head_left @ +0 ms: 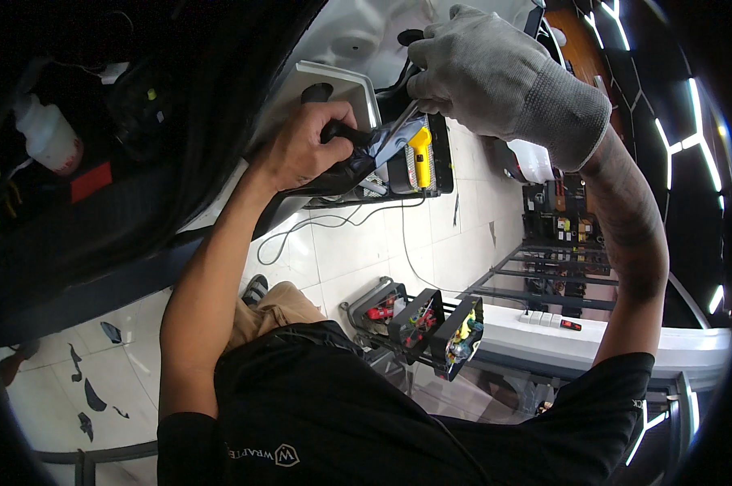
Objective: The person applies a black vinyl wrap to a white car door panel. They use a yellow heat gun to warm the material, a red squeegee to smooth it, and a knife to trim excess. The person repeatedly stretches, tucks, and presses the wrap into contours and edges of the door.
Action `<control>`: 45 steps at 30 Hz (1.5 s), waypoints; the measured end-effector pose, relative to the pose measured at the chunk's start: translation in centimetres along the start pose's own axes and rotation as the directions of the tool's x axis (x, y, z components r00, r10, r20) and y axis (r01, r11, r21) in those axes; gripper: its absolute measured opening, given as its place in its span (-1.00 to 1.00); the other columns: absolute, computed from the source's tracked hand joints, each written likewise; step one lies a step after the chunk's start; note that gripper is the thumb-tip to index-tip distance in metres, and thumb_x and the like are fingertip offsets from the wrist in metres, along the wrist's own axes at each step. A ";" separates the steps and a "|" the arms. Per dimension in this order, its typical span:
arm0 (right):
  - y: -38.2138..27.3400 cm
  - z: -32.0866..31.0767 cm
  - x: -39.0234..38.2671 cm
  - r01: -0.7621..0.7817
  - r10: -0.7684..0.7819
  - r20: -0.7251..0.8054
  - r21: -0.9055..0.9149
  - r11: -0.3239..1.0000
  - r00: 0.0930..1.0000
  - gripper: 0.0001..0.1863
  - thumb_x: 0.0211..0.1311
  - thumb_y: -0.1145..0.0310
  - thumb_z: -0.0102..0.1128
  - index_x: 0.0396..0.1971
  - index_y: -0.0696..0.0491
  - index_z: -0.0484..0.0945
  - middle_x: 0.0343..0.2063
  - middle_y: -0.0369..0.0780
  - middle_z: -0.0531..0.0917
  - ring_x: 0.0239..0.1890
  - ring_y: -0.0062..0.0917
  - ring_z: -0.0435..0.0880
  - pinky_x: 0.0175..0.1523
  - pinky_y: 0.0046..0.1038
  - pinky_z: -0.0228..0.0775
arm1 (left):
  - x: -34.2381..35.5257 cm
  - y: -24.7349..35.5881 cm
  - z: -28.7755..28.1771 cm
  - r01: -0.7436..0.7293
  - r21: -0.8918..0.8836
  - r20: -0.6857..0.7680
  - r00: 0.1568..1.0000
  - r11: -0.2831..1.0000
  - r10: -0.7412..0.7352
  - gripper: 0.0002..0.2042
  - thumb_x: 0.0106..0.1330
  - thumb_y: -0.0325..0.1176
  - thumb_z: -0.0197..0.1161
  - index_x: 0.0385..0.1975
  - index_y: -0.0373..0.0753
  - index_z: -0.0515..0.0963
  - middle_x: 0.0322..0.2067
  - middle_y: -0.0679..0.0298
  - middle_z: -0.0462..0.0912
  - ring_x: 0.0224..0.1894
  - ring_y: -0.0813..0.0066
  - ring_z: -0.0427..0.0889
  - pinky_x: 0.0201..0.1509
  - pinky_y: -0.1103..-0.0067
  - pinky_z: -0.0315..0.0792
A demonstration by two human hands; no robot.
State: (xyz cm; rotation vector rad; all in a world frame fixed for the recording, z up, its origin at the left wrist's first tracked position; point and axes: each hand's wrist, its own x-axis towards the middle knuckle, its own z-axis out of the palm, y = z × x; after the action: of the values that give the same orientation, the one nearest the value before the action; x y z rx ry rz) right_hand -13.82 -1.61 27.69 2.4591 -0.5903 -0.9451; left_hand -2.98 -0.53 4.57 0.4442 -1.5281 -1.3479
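My bare left hand (309, 146) is closed in a fist on a bunched piece of black film (343, 132), beside the white-painted panel (354, 77) of a vehicle. From it a glossy dark stretch runs toward my right hand. My right hand (479, 73), in a grey knit glove, is up at the panel with its fingers bent together. A thin, shiny edge (400, 121) reaches its fingertips; whether the fingers grip that edge or something else is hidden. Just beyond the film, a yellow heat gun (420, 154) rests at a dark-framed tray.
A dark cable (301, 229) loops over the tiled floor (358, 251). Close to my body stands a black cart (414, 320) with tools in its bins. Black scraps (95, 395) lie on the floor at the lower left. A white spray bottle (46, 134) is at the far left.
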 end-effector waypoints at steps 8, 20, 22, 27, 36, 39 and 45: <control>1.1 -2.9 3.6 -0.055 0.039 0.263 0.053 0.997 0.964 -0.79 0.19 0.27 0.08 -0.45 0.08 0.60 -0.41 -0.22 0.60 -0.37 -0.48 0.59 -0.13 -0.44 0.51 | 0.1 -0.3 -0.5 0.019 -0.032 -0.004 1.000 0.999 -0.019 -0.81 -0.01 -0.35 0.13 -0.48 -0.35 0.45 -0.59 0.19 0.51 -0.52 0.54 0.49 -0.37 0.61 0.36; 3.4 -0.6 2.4 0.120 -0.123 0.099 0.041 0.992 0.987 -0.91 -0.02 0.30 0.23 -0.53 -0.03 0.61 -0.33 -0.26 0.59 -0.26 -0.52 0.58 -0.02 -0.44 0.44 | 0.1 -0.2 -0.8 0.038 -0.002 0.006 0.999 0.999 -0.038 -0.79 -0.04 -0.32 0.12 -0.49 -0.35 0.47 -0.57 0.22 0.50 -0.48 0.53 0.44 -0.34 0.60 0.31; 3.7 -0.9 2.1 0.140 -0.141 0.072 0.020 0.990 0.987 -0.91 -0.06 0.31 0.27 -0.51 -0.04 0.63 -0.32 -0.28 0.59 -0.22 -0.51 0.58 0.02 -0.45 0.42 | 0.1 -0.4 -0.5 0.091 -0.073 0.023 0.996 0.993 -0.089 -0.76 -0.10 -0.29 0.13 -0.49 -0.34 0.44 -0.56 0.30 0.42 -0.41 0.55 0.36 -0.28 0.64 0.25; 2.4 -3.4 3.5 0.040 -0.015 0.432 -0.050 0.998 0.902 -0.90 -0.10 0.34 0.30 -0.51 -0.03 0.64 -0.38 -0.28 0.59 -0.26 -0.48 0.58 -0.01 -0.43 0.45 | 0.0 -0.4 -0.5 0.053 -0.064 -0.021 0.998 0.997 -0.055 -0.79 -0.08 -0.32 0.12 -0.51 -0.35 0.48 -0.59 0.26 0.47 -0.47 0.55 0.40 -0.32 0.63 0.28; 2.4 -4.0 3.3 -0.091 0.108 0.410 -0.061 0.994 0.906 -0.72 0.03 0.18 0.25 -0.67 0.08 0.62 -0.42 -0.19 0.59 -0.32 -0.45 0.59 -0.18 -0.38 0.50 | -0.5 -1.2 -1.1 0.061 -0.280 0.014 0.998 0.958 -0.059 -0.79 -0.09 -0.35 0.12 -0.51 -0.37 0.47 -0.58 0.32 0.41 -0.45 0.64 0.36 -0.35 0.70 0.27; 2.7 -4.8 3.0 -0.085 0.069 0.446 0.016 0.996 0.892 -0.60 0.06 0.05 0.24 -0.68 0.10 0.61 -0.33 -0.12 0.61 -0.33 -0.44 0.59 -0.17 -0.37 0.50 | -0.5 -1.2 -1.1 0.083 -0.338 0.041 0.996 0.938 -0.074 -0.76 -0.10 -0.36 0.13 -0.44 -0.37 0.48 -0.54 0.33 0.44 -0.43 0.64 0.39 -0.32 0.72 0.28; 3.1 -2.1 1.8 -0.171 0.166 0.169 0.016 0.985 0.971 -0.52 -0.06 -0.06 0.34 -0.53 0.14 0.62 -0.23 -0.08 0.62 -0.31 -0.42 0.61 -0.12 -0.39 0.51 | -1.0 -3.0 -1.5 0.143 -0.517 0.057 0.990 0.844 -0.132 -0.73 -0.12 -0.45 0.15 -0.35 -0.35 0.53 -0.47 0.37 0.51 -0.44 0.68 0.42 -0.30 0.73 0.31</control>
State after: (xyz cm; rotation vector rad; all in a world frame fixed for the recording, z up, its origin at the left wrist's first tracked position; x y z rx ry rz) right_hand -11.85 -4.51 29.86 2.3259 -0.8617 -1.0868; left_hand -2.31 -1.50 1.26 0.1963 -1.0913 -1.8109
